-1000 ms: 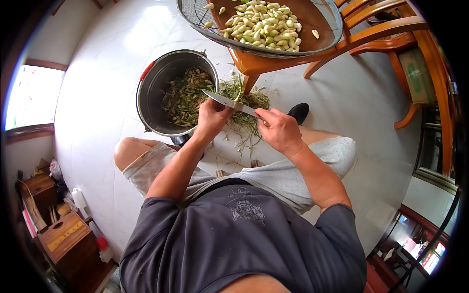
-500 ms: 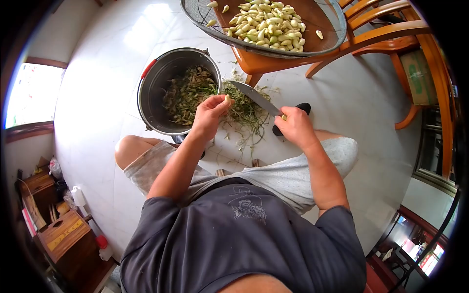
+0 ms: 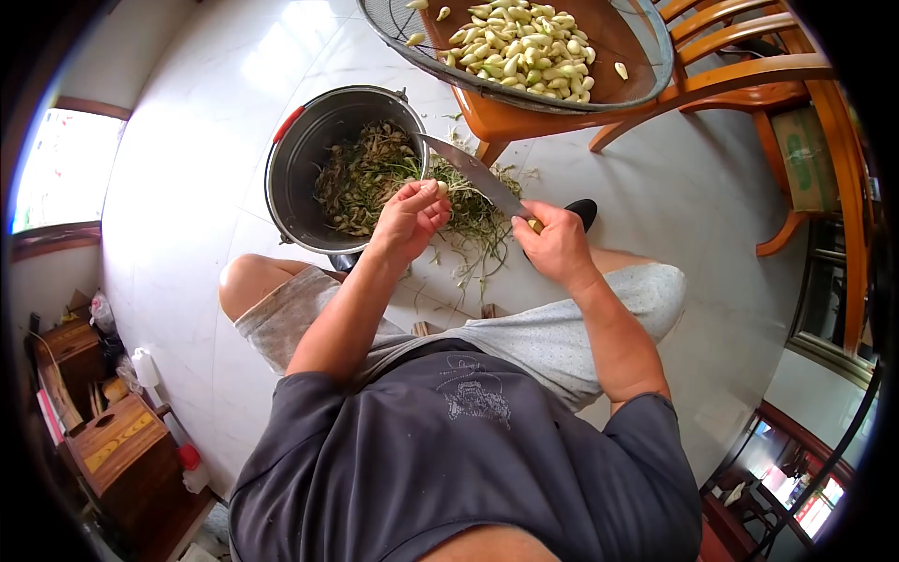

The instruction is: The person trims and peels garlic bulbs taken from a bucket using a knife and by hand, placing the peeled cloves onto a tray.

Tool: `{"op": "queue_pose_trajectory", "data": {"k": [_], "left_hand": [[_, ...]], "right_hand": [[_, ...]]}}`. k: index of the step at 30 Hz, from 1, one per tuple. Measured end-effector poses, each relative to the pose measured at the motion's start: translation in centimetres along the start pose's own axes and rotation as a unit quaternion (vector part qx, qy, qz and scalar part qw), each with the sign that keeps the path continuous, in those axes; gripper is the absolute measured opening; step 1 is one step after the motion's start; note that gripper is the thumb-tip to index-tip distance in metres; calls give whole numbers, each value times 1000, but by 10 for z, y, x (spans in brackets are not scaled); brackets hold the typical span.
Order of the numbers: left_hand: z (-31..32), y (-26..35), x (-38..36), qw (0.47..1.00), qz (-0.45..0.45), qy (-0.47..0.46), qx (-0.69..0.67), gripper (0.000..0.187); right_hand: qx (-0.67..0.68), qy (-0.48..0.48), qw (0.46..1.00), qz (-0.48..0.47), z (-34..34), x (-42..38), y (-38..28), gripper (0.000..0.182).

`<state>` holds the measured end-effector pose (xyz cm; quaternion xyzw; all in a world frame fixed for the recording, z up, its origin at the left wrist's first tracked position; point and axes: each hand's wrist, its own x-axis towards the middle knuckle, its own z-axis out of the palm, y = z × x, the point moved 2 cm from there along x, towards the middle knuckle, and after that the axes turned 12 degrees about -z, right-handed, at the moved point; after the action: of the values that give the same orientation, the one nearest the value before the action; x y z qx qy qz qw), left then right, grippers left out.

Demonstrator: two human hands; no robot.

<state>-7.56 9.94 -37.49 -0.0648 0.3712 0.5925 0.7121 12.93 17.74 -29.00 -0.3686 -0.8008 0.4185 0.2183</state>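
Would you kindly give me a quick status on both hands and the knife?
Left hand pinching a small pale bulb. Right hand gripping knife, blade angled over pot rim. Green trimmings litter floor between hands.

The person wears a dark grey short-sleeved shirt (image 3: 468, 459) with a faint printed design on the chest, light grey speckled shorts (image 3: 552, 337), and a black shoe (image 3: 582, 212). Forearms are bare.
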Motion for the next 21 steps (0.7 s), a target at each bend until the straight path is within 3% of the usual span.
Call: {"op": "queue_pose_trajectory", "data": {"k": [21], "left_hand": [[21,-23,0,999,-12,41,-24,18]], "right_hand": [[-61,26,991,-118,12,-8,3,19]]}}
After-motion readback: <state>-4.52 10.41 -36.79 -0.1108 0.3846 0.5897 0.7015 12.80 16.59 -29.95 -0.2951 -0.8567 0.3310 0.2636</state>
